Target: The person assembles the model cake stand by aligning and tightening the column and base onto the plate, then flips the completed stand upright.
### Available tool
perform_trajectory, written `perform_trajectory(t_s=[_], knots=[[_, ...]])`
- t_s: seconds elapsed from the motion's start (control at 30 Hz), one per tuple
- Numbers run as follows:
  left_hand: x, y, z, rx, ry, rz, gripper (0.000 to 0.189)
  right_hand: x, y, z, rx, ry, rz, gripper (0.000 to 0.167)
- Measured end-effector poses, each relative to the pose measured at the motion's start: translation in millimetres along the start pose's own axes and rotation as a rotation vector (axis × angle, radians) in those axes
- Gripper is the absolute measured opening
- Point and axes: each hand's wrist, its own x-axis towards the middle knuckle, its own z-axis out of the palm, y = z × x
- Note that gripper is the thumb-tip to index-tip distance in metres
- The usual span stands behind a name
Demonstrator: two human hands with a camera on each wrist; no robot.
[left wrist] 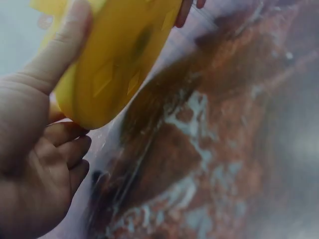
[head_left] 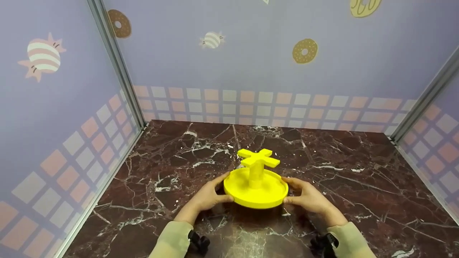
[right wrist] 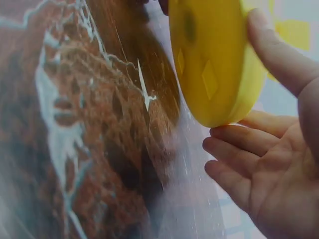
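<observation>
A bright yellow round tray (head_left: pixel 260 205) with a low rim is held between both hands in the head view. From its middle rises a post (head_left: pixel 256 177) topped by a flat cross (head_left: pixel 258 158). My left hand (head_left: pixel 207 196) grips the left rim, thumb at the near side and fingers farther round. On the opposite rim my right hand (head_left: pixel 311 197) grips in the same way. Both wrist views show the tray's underside (left wrist: pixel 117 64), with raised diamond shapes, lifted off the tabletop. In the right wrist view, the right thumb (right wrist: pixel 279 55) presses the tray's side.
The dark red marbled tabletop (head_left: pixel 172 150) has white veins and a glossy surface that reflects the tray. Purple panels with pink and white squares stand at the back (head_left: pixel 251 71), left (head_left: pixel 61 125) and right (head_left: pixel 441 154). Grey metal posts (head_left: pixel 118 64) join them.
</observation>
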Motion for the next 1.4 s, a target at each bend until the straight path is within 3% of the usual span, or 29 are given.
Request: perform_trajectory(t_s=[0.1,0.2,0.33,0.4,0.53,0.7,0.93,1.1,1.2,1.4], knots=[[1.1,4.6,0.4,-0.119,0.029,0.018,0.102,0.6,-2,3,0.104,0.025,-0.005,0.065],[1.9,10.1,0.5,-0.177,0.058,0.056,0.104,1.5,-6,5,0.176,0.039,-0.012,0.059],[1.4,18.3,0.3,-0.195,0.098,0.073,0.101,1.8,-10,6,0.153,0.063,-0.016,0.053],[0.6,21.8,0.8,-0.173,0.124,0.063,0.097,1.7,-12,5,0.121,0.074,-0.006,0.05],[-1.3,26.8,3.5,-0.031,0.212,0.067,0.081,1.2,-18,3,0.106,0.086,0.039,0.047],[-2.0,34.0,8.0,0.137,0.367,0.098,0.056,-0.9,-27,0,0.157,0.12,0.075,0.045],[-1.8,38.3,13.1,0.183,0.517,0.13,0.029,1.3,-35,3,0.213,0.233,0.026,0.038],[-2.7,39.6,14.0,0.184,0.553,0.139,0.029,1.0,-35,8,0.095,0.313,0.0,0.034],[-3.0,40.9,13.1,0.177,0.559,0.147,0.029,0.8,-34,11,-0.014,0.371,-0.028,0.044],[-4.1,45.6,8.3,0.102,0.546,0.159,0.032,0.9,-31,16,-0.184,0.511,-0.204,0.066]])
